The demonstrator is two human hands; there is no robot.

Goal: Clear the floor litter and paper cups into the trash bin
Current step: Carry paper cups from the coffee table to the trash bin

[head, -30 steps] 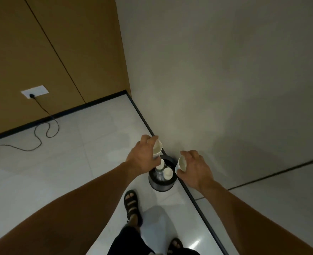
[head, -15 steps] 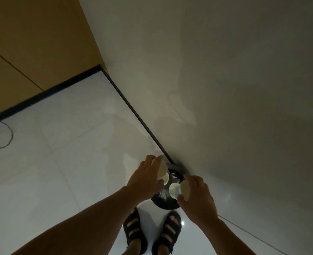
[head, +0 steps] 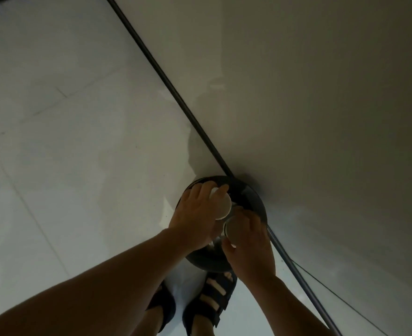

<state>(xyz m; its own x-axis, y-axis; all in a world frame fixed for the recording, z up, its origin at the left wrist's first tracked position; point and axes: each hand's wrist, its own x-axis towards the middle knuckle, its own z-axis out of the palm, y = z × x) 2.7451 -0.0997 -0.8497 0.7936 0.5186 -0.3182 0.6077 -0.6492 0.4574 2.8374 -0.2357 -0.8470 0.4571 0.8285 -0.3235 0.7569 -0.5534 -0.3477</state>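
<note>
A round dark trash bin (head: 251,192) stands on the floor against the wall. Both my hands are over its opening. My left hand (head: 195,214) grips a white paper cup (head: 222,206), turned so its round bottom faces me. My right hand (head: 251,246) grips a second white paper cup (head: 235,227), also bottom up, just below and right of the first. The two cups nearly touch. The inside of the bin is mostly hidden by my hands.
The beige wall (head: 309,105) meets the pale tiled floor (head: 66,141) along a dark baseboard (head: 176,93) running diagonally. My sandalled feet (head: 209,301) stand right at the bin's near side. A thin cable (head: 333,289) runs along the floor at the right.
The view has tilted down and closed in on the bin. Both hands have lowered over the bin's opening and turned the cups bottom up.
</note>
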